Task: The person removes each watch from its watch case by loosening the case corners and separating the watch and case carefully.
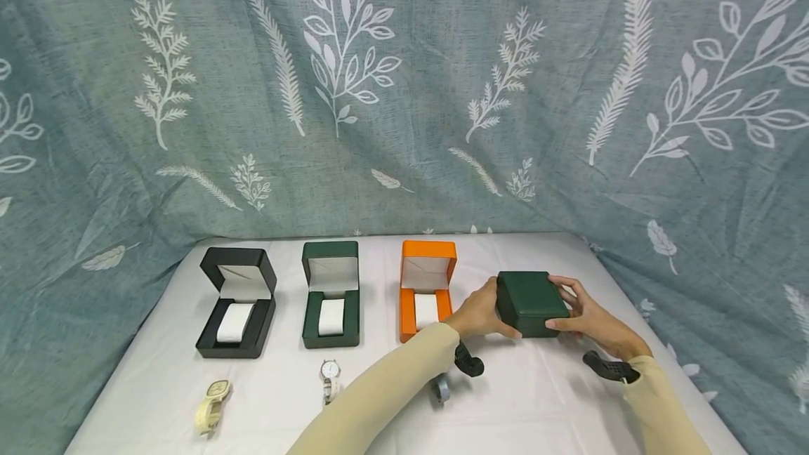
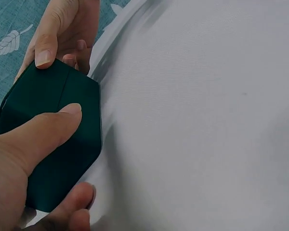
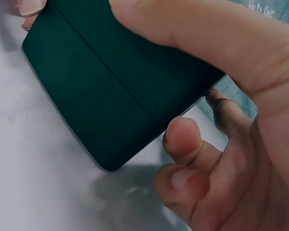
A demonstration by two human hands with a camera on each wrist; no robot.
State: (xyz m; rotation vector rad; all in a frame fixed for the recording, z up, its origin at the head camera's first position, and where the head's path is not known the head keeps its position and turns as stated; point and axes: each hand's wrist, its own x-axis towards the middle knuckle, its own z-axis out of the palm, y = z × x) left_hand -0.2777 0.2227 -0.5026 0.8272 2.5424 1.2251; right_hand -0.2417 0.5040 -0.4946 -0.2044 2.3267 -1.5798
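Note:
A dark green watch box [image 1: 531,293] with its lid closed is between the two hands at the right of the table. The left hand [image 1: 482,312] grips its left side, and in the left wrist view that thumb [image 2: 58,127] lies across the front face. From the other side the right hand [image 1: 590,318] holds the box, its thumb [image 3: 149,19] pressing the front in the right wrist view. A lid seam runs across that face. Below the left wrist, a grey watch [image 1: 440,388] is partly hidden by the sleeve.
Lids raised and white cushions inside, a black box [image 1: 229,352], a green box [image 1: 331,341] and an orange box [image 1: 428,249] stand in a row leftward. A gold watch [image 1: 213,406] and a white-strapped watch [image 1: 330,378] lie in front. A patterned curtain [image 1: 404,90] hangs behind the white table.

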